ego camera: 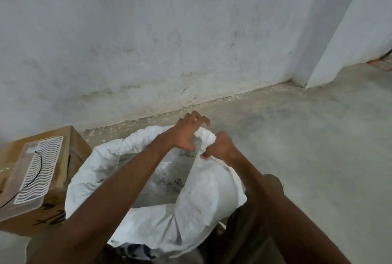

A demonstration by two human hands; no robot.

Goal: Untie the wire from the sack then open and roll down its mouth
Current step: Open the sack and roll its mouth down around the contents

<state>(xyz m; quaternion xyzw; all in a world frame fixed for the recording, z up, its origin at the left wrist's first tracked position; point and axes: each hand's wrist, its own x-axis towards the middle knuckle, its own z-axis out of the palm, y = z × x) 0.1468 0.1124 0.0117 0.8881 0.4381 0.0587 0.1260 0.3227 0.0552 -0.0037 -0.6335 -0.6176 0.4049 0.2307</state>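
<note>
Item: white woven plastic sack (201,210), standing on the grey concrete floor (307,136) in the lower centre of the frame. Mouth open; rim partly rolled outward into a thick cuff, plainest along the upper left arc. Clear plastic liner with dark print visible inside, contents not identifiable

Left hand (186,134): centre of frame, at the far side of the sack's rim. Thumb and palm pressed on the rolled edge; fingers (200,118) curled and slightly spread above the cuff, tips off the fabric. Whether the hand is truly clamped on the rim cannot be told

Right hand (220,147): just right of and below the left hand, nearly touching it. Fingers together, pinched on a fold of the sack's white fabric at the rim; the cuff bulges up between the two hands

Both bare forearms run from the lower edge of the frame up to the rim, the left one crossing over the open mouth

Thin black wire (37,170): left of frame, lying in a curve across the top of the box, well apart from the sack's mouth and from both hands

Brown cardboard box (76,147): left of frame, just beside the sack, bearing a clear pouch with a white wavy-lined label and dark handwritten marks on its near face

Whitewashed, stained wall (148,41): upper half of frame, meeting the floor behind the sack
</note>
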